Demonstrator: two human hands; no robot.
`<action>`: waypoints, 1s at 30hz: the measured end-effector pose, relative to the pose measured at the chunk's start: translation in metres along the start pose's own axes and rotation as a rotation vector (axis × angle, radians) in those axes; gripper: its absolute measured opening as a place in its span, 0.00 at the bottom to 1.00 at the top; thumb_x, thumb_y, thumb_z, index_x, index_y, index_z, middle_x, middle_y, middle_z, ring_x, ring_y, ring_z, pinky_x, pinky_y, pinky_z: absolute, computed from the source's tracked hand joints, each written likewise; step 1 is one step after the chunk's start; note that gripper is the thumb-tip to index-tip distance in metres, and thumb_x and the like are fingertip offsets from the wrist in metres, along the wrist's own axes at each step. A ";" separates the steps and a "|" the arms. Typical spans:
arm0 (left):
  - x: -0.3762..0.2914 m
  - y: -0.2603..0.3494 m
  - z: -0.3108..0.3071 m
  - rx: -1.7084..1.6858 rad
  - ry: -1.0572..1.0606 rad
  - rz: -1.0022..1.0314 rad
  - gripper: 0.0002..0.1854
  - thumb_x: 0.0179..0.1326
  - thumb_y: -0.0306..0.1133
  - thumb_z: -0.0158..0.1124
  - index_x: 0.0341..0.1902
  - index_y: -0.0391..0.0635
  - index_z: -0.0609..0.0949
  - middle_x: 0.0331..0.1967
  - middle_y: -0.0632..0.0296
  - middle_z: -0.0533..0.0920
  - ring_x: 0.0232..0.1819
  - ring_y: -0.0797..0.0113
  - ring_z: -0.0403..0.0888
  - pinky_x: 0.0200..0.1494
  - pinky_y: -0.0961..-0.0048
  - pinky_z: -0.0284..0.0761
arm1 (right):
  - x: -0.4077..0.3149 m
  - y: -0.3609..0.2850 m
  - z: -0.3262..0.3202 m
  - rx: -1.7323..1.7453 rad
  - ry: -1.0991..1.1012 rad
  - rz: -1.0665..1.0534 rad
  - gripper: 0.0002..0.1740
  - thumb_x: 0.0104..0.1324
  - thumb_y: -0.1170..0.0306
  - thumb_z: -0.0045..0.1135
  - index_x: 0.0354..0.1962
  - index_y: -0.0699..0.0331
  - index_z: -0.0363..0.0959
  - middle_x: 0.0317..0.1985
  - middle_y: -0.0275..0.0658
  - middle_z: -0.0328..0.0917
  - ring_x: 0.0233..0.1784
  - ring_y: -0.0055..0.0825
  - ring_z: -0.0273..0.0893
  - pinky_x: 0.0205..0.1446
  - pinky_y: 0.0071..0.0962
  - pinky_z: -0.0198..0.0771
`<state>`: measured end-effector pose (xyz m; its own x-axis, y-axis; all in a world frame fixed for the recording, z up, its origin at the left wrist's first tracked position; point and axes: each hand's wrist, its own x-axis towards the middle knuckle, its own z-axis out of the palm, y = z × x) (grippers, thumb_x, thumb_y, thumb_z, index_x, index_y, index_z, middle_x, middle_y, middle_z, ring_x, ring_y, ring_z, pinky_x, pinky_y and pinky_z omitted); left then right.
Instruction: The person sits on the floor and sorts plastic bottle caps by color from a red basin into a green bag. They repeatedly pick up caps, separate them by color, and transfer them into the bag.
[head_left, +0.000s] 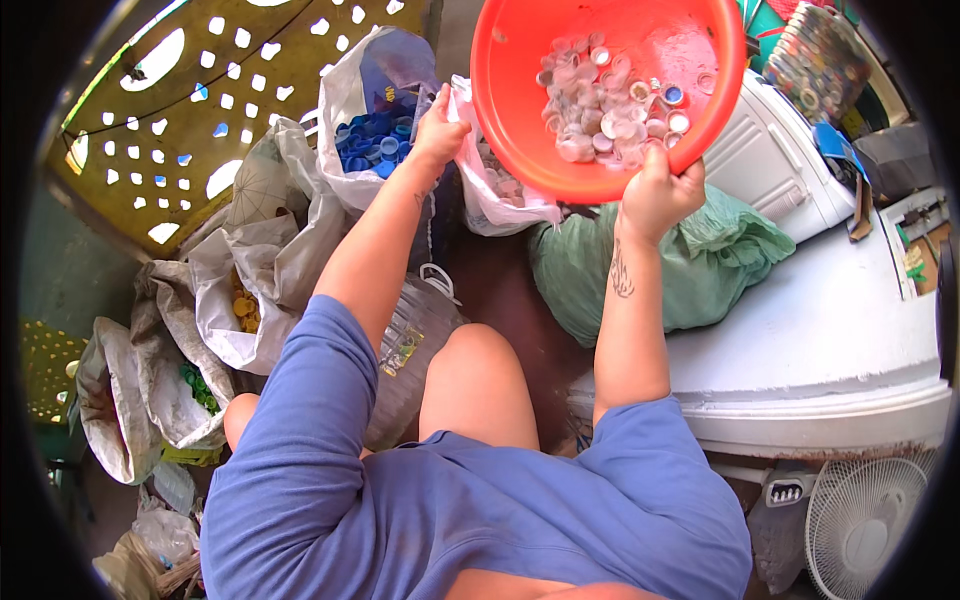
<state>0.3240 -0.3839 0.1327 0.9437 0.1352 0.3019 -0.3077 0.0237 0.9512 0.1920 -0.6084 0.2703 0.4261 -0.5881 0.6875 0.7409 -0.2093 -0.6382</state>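
Note:
My right hand (660, 187) grips the near rim of a red plastic basin (517, 161), which is tilted and holds a blurred heap of pale and clear bottle caps (600, 112) with a blue one among them. My left hand (442, 131) pinches the edge of a white plastic sack (487, 214) just left of the basin. Pale caps lie inside that sack, partly hidden under the basin's rim. Left of my left hand stands another white sack (360, 187) with blue bottle caps (386, 146) in it.
More sacks stand on the left, with yellow caps (246, 307) and green caps (199, 388). A green plastic bag (592, 277) rests beside a white appliance panel (810, 322) on the right. A white fan (866, 532) is at lower right; a perforated yellow panel (187, 90) is at upper left.

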 end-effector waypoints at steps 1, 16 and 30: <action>-0.001 0.000 0.000 -0.069 0.021 -0.012 0.46 0.50 0.15 0.54 0.76 0.39 0.51 0.66 0.54 0.69 0.58 0.66 0.75 0.57 0.76 0.70 | -0.005 0.007 -0.002 -0.049 -0.049 -0.045 0.08 0.54 0.83 0.54 0.34 0.73 0.76 0.28 0.35 0.78 0.25 0.16 0.72 0.29 0.21 0.70; 0.003 0.003 0.019 -0.281 0.042 0.063 0.47 0.50 0.18 0.58 0.76 0.39 0.51 0.62 0.55 0.73 0.48 0.71 0.78 0.45 0.77 0.76 | -0.008 0.044 -0.045 -0.345 -0.347 -0.373 0.03 0.48 0.81 0.56 0.24 0.67 0.73 0.18 0.40 0.73 0.17 0.30 0.70 0.25 0.26 0.67; -0.008 0.014 0.009 -0.061 0.036 0.069 0.45 0.50 0.21 0.60 0.74 0.38 0.55 0.60 0.50 0.75 0.53 0.64 0.79 0.52 0.73 0.74 | 0.014 0.030 -0.046 -0.547 -0.360 -0.600 0.07 0.47 0.76 0.59 0.21 0.64 0.68 0.15 0.43 0.67 0.14 0.39 0.67 0.20 0.30 0.64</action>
<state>0.3136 -0.3933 0.1441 0.9152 0.1743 0.3634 -0.3801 0.0733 0.9220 0.1962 -0.6593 0.2449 0.2515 0.0023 0.9678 0.5788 -0.8018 -0.1486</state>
